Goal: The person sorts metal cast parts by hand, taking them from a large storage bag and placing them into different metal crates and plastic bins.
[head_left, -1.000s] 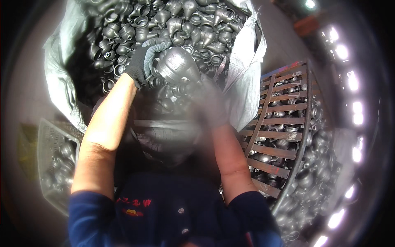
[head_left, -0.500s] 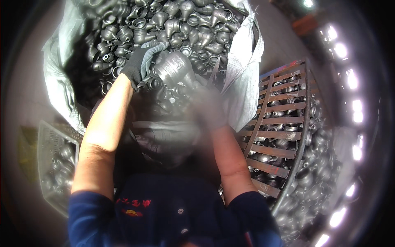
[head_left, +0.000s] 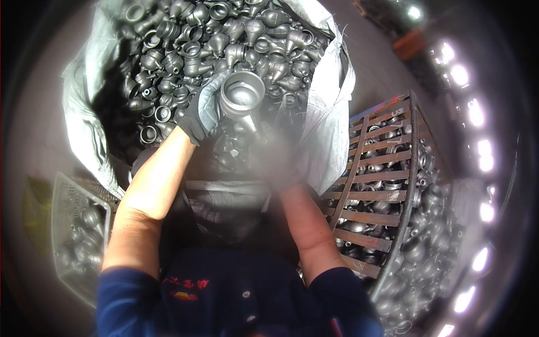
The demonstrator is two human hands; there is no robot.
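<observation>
A dark grey metal casting (head_left: 243,96), like a pipe fitting with a round open cup and a narrower neck, is held above the mouth of a white woven bag. On its left side, the fingers of my left hand (head_left: 206,109) are closed against it in a grey and black glove. My right hand (head_left: 281,160) is close to the casting's narrow end, but a hazy smear hides its fingers and any contact. Many similar castings (head_left: 236,53) fill the white bag (head_left: 331,112) beneath.
Right of the bag stands a rusty slatted metal crate (head_left: 373,196) with castings inside, and more castings (head_left: 418,269) lie heaped beyond it. At lower left is a pale plastic crate (head_left: 59,224) holding castings. Bright light patches run along the right side.
The casting has been turned so that its open round mouth now faces up toward me. My left hand has shifted slightly right and down with it.
</observation>
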